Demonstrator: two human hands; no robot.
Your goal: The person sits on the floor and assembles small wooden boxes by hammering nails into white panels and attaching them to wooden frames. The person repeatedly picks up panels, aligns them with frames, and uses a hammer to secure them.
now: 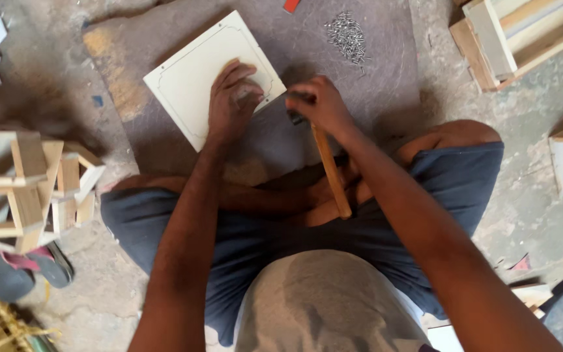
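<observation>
Pale square panel (pixel 193 78) flat on mat; wooden-handled hammer (pixel 330 169) gripped near head.

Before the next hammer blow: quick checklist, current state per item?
1. Left hand flat on the white panel, pinning it: ok.
2. Right hand gripping the hammer near its head: ok.
3. Panel resting fully on the dark mat: ok.
4. Nail seated at the panel edge: cannot tell, hidden by the hands.
5. Left fingers clear of the strike point: cannot tell.
6. Nail pile lying on the mat beyond the hands: ok.
</observation>
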